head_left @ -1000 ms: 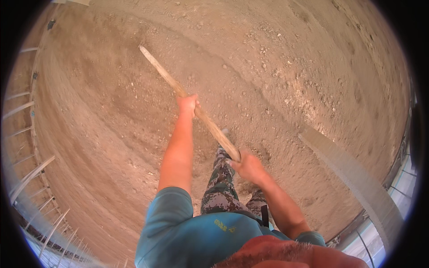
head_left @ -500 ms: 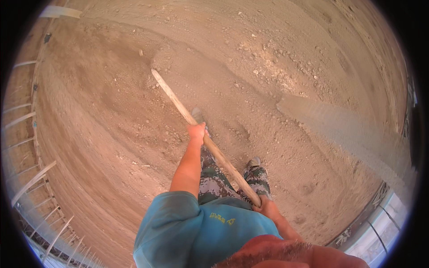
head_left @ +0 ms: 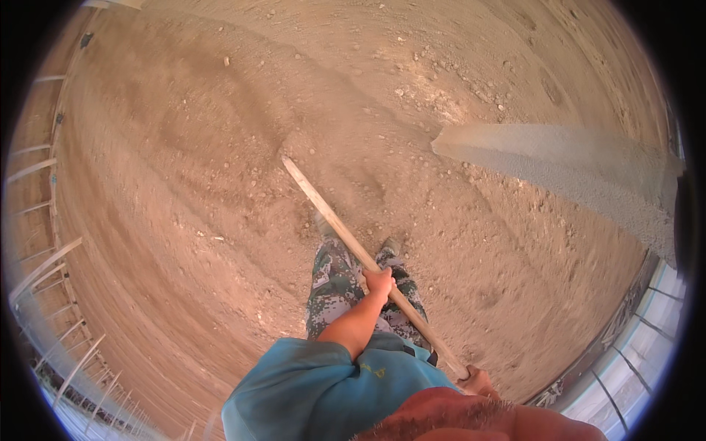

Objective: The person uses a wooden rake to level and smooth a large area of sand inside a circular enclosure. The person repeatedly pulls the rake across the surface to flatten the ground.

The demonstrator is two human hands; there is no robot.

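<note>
A long pale wooden handle (head_left: pixel 327 211) slants across my front, from the soil ahead down to my right hip. Midway along it, my left hand (head_left: pixel 379 281) is wrapped round the wood, in front of my thighs. My right hand (head_left: pixel 476 382) grips the near end beside my waist, partly hidden by my body. The far end meets loose brown soil (head_left: pixel 283 140); whether a tool head sits there under the dirt, I cannot tell. My shoes, close behind that end, are dusty and partly covered by the camouflage trousers (head_left: pixel 331 287).
A broad grey post (head_left: pixel 566 162) rises from the ground on the right. Clods and small stones (head_left: pixel 441 95) lie ahead of it. Thin pale poles (head_left: pixel 48 268) line the left edge beside clear sheeting. White sheeting with dark straps (head_left: pixel 632 375) runs along the lower right.
The wooden handle has come back toward my body and rightward, its far end dragging nearer over the soil. Both hands have moved down and to the right, still gripping it.
</note>
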